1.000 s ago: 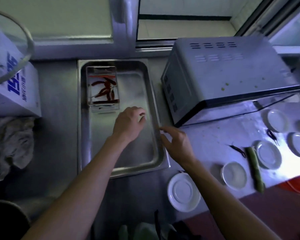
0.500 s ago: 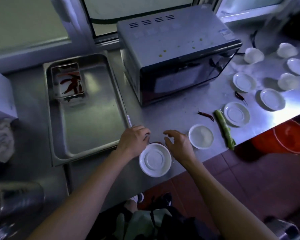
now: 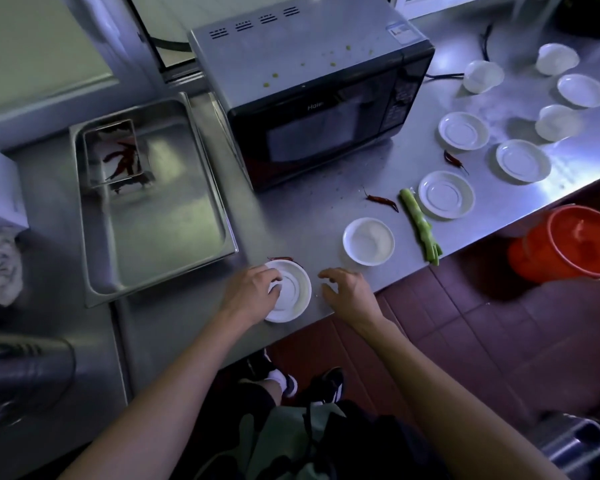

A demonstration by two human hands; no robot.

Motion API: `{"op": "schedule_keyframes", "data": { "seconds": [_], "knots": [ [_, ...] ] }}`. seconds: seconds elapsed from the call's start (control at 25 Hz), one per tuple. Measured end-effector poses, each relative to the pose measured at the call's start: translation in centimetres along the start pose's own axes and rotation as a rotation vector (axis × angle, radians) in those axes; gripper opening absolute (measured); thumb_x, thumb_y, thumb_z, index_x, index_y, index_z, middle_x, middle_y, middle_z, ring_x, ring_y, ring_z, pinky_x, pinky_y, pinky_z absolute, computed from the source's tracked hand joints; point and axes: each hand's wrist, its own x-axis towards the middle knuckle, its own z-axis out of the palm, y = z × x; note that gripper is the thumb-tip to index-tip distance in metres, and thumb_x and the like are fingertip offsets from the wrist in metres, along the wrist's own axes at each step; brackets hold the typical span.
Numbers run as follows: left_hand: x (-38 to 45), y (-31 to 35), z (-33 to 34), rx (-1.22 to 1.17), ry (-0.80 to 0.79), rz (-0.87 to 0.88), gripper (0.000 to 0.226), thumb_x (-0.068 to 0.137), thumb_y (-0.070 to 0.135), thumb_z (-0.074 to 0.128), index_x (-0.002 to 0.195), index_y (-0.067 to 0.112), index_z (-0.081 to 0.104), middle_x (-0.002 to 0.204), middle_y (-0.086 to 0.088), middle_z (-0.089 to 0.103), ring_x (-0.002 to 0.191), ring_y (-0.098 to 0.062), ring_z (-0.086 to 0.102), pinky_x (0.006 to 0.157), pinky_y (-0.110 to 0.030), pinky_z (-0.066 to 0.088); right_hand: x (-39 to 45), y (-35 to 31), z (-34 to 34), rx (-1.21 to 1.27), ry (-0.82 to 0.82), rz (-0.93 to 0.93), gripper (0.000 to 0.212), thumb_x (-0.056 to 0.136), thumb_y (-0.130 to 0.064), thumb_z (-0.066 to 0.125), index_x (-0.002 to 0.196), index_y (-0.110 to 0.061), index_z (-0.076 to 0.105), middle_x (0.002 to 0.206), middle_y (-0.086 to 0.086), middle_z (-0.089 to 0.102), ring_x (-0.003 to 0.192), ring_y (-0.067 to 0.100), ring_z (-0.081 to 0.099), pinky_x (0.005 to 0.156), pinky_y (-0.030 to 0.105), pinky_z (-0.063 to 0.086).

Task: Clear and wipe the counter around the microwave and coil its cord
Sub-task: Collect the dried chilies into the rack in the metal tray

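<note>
So the left hand (image 3: 253,293) gripped a white saucer (image 3: 289,291) at the counter (image 3: 312,216) edge, lower centre; right hand (image 3: 347,292) hovered loose just beside it, bare steel between them and the microwave (image 3: 312,95)

left hand (image 3: 253,294) grips saucer (image 3: 293,292) | right hand (image 3: 347,292) hovers beside, fingers (image 3: 328,273) loose
</note>
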Motion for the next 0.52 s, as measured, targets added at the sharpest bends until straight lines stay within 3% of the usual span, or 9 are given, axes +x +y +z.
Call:
{"op": "schedule_keyframes", "data": {
  "seconds": [0.16, 0.52],
  "knots": [
    [1.2, -0.3, 0.0, 0.003, -0.005, -0.018, 0.024, 0.091, 0.025, 0.064, 0.114, 0.019, 0.068, 0.118, 0.002, 0.067, 0.112, -0.022, 0.058, 0.092, -0.036, 0.048, 0.5, 0.1, 0.1, 0.007, -0.011, 0.008, 0.029, 0.087, -0.01, 0.063, 0.115, -0.01, 0.071, 0.112, 0.008, 0.072, 0.099, 0.028, 0.067, 0.083, 0.041, 0.053],
    [8.0, -1.6, 1.0, 0.035, -0.059, -0.005, 0.019, 0.093, 0.023, 0.059, 0.109, 0.021, 0.068, 0.109, 0.002, 0.066, 0.106, -0.024, 0.056, 0.087, -0.04, 0.048, 3.5, 0.5, 0.7, -0.036, -0.033, 0.071, 0.026, 0.091, -0.01, 0.061, 0.115, -0.012, 0.072, 0.114, 0.006, 0.072, 0.099, 0.026, 0.067, 0.083, 0.043, 0.053]
  ]
}}
